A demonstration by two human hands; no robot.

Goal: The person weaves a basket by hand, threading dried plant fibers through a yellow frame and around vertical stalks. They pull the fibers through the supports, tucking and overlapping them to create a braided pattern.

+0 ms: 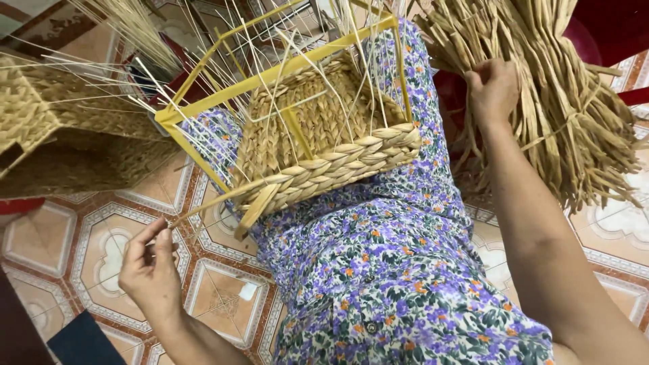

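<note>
A person seated in a purple floral dress [399, 270] balances a half-woven basket [324, 145] on the lap, its braided straw sides built up around a yellow metal frame [270, 74] from which thin pale reeds [223, 61] stick out in all directions. The right hand [492, 88] is stretched far out, arm nearly straight and running up the right side of the scene, its fingers curled shut around strands at the edge of a large bundle of dried straw [568, 101] that hangs at the far right above the tiled floor [101, 257]. The left hand [150, 267] hovers low at the near left, wrist bent upward, thumb and forefinger pinched together on the free end of a flat straw strip [203, 209] that leads up and right to the near corner of the basket; its other fingers are loosely folded. The basket rests tilted, its open side turned to the far left, with the braided band wrapped along its near edge. At the far left, a finished woven basket [61, 135] stands on the patterned floor tiles, well apart from both hands. A dark blue object [84, 341] lies at the near left corner, beside the left forearm.
</note>
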